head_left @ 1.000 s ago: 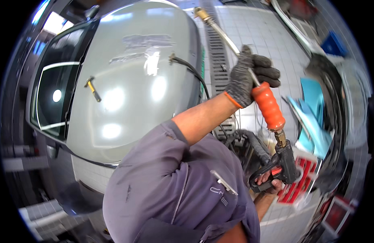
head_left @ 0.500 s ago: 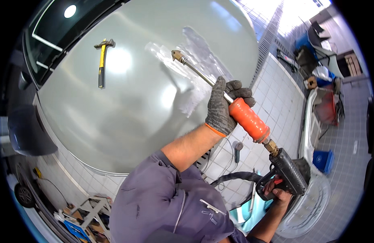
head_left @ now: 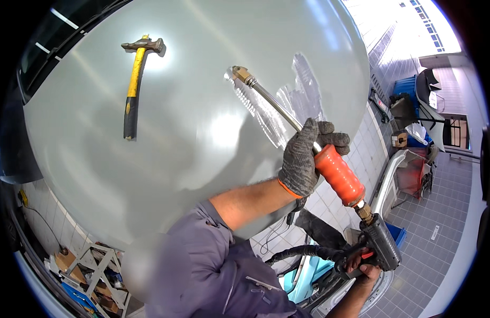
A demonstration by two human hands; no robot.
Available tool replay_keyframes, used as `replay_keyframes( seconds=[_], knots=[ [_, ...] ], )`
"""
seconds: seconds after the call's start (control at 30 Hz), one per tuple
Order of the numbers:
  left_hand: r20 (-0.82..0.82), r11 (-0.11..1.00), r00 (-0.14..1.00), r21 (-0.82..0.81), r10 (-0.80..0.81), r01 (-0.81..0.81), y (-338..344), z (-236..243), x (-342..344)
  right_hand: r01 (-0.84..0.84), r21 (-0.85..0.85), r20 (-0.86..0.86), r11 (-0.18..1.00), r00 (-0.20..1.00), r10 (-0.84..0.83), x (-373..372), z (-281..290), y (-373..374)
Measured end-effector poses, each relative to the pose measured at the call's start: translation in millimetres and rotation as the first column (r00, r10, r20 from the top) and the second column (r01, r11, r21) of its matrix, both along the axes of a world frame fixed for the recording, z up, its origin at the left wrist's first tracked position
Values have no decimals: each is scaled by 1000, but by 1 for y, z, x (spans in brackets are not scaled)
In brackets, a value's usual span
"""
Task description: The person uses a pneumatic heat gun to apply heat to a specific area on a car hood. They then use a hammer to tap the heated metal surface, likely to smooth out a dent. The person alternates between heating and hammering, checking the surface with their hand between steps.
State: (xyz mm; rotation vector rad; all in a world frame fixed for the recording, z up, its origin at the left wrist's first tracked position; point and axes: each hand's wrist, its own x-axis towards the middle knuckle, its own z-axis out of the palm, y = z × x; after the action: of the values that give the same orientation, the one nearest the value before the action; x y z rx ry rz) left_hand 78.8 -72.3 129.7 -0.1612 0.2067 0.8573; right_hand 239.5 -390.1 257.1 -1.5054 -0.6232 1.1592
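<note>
Grey-gloved left hand (head_left: 300,163) gripped silver metal rod (head_left: 277,107); bare right hand (head_left: 369,271), black pistol-shaped handle (head_left: 381,245); grey-green hood (head_left: 176,159) seemed only patchily bared.

Glossy plastic-looking grip (head_left: 340,176), smooth metal rod (head_left: 278,107), knit cloth glove (head_left: 299,163), smooth glossy car hood (head_left: 189,100)

Bright white shine and soft shadows lie on the car hood (head_left: 186,95), left of the left grip (head_left: 303,156). A fuzzy blur sits below. The round edges look bent and black.
</note>
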Motion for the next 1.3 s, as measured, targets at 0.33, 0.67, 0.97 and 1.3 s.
replay_keyframes(
  seconds=[0.33,0.67,0.97,1.3],
  knots=[
    [66,999,997,-22,49,-48,10,-12,-3,-5,-33,58,999,998,7,4,8,-7],
    [99,997,992,14,74,-76,14,-18,-2,-11,-50,33,999,999,13,7,9,4],
    [103,998,993,30,60,-63,7,-18,-3,-8,-63,20,998,1000,10,3,16,1],
    [142,998,988,-1,64,-65,12,-11,-2,9,-64,29,998,1000,-7,-2,31,4]
  ],
)
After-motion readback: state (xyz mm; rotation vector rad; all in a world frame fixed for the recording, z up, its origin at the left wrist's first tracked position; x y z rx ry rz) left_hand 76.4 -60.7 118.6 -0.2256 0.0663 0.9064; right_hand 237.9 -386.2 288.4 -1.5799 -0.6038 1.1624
